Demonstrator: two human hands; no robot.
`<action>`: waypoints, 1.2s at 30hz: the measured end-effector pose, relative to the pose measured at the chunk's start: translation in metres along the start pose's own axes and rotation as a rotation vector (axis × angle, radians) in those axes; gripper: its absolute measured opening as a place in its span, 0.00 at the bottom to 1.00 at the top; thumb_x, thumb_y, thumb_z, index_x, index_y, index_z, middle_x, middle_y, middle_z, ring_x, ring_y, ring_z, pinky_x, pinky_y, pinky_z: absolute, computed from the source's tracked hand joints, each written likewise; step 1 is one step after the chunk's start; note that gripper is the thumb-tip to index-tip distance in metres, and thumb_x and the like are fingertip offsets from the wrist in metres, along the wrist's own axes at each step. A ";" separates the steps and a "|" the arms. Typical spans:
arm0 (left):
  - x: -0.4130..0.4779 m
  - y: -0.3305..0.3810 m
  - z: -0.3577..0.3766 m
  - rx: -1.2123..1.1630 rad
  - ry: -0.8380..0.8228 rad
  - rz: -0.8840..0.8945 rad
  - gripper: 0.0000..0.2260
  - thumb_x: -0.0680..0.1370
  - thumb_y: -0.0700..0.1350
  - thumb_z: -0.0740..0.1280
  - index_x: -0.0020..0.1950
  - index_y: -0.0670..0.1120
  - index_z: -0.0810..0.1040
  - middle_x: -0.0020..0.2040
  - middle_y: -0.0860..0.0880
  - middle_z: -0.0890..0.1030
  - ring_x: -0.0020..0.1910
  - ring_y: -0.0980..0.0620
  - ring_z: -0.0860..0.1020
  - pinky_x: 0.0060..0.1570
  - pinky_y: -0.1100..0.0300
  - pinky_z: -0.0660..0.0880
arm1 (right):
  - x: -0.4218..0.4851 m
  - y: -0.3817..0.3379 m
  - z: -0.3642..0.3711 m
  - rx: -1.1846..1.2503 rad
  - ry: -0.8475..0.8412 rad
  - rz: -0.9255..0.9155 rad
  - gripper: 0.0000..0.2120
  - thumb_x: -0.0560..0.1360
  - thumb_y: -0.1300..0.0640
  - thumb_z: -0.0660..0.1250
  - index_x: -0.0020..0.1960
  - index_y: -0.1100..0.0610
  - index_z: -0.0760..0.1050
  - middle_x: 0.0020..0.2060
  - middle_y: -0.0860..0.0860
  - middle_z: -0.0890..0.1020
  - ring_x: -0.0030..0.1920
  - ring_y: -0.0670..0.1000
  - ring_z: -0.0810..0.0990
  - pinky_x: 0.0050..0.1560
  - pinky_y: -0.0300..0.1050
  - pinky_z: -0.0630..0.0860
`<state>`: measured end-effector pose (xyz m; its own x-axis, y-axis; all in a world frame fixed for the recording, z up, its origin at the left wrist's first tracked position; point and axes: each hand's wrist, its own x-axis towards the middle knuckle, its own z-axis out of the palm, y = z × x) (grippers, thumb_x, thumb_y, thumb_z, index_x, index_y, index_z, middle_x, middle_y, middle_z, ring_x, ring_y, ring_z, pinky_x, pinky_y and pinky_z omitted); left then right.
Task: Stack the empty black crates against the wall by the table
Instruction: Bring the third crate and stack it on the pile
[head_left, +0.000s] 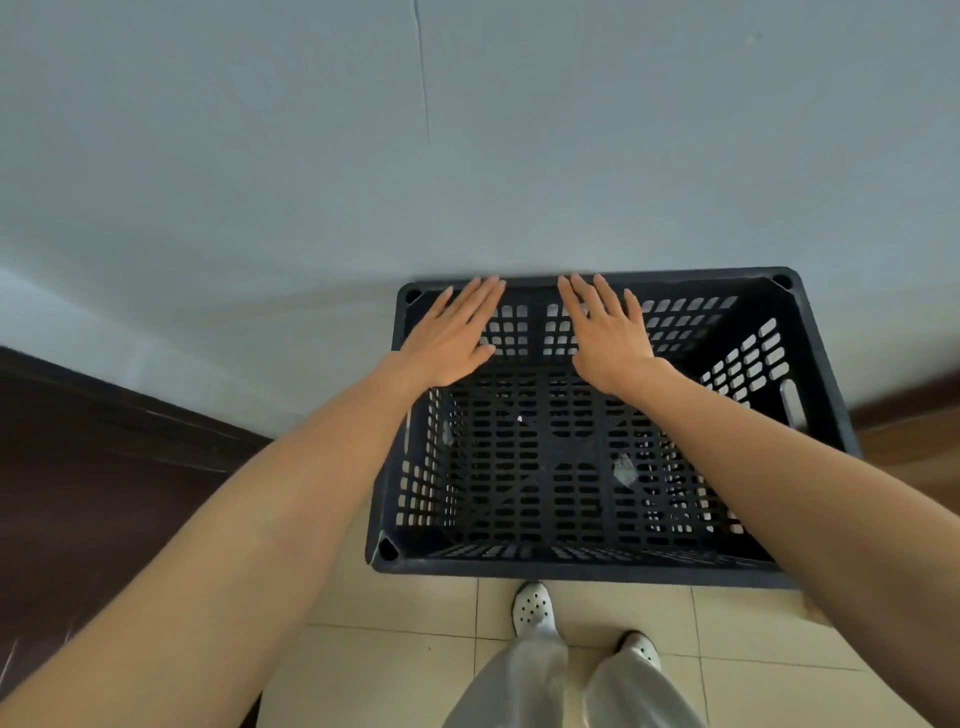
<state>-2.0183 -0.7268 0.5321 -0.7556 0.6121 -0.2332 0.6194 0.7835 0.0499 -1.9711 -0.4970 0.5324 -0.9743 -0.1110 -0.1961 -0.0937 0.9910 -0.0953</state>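
Reaching flat hands over crate, far rim touching wall

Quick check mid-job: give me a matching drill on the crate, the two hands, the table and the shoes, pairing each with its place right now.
Things:
1. black crate
2. left hand
3. right hand
4. dark table
5. white shoes

Places:
a. on the tiled floor nearest the camera
b. spread open over the crate's far left part
c. against the wall, open side up
d. left of the crate
e. spread open over the crate's far middle

Pairs: 1-c, 2-b, 3-e, 4-d, 5-a
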 end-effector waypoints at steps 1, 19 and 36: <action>-0.012 -0.008 0.003 0.004 -0.002 -0.031 0.34 0.83 0.54 0.54 0.79 0.46 0.35 0.79 0.48 0.36 0.78 0.51 0.37 0.76 0.51 0.38 | 0.002 -0.004 -0.003 -0.006 -0.014 0.012 0.42 0.76 0.60 0.63 0.80 0.56 0.39 0.80 0.54 0.46 0.79 0.57 0.44 0.78 0.59 0.45; -0.097 0.013 0.052 -0.020 0.205 -0.318 0.27 0.82 0.45 0.56 0.79 0.40 0.52 0.80 0.44 0.53 0.79 0.47 0.46 0.77 0.52 0.45 | 0.023 -0.119 0.017 -0.089 -0.056 -0.241 0.41 0.78 0.62 0.60 0.80 0.56 0.37 0.80 0.55 0.46 0.80 0.55 0.43 0.78 0.56 0.43; -0.100 0.009 0.032 -0.225 0.193 -0.243 0.15 0.80 0.43 0.61 0.65 0.46 0.78 0.60 0.45 0.81 0.66 0.45 0.74 0.72 0.50 0.64 | -0.055 -0.126 0.031 0.351 -0.007 -0.151 0.10 0.82 0.53 0.55 0.58 0.55 0.71 0.52 0.52 0.80 0.50 0.58 0.79 0.46 0.55 0.78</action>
<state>-1.9307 -0.7841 0.5250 -0.9142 0.3977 -0.0785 0.3710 0.8989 0.2330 -1.8991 -0.6185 0.5252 -0.9534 -0.2551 -0.1609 -0.1586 0.8778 -0.4519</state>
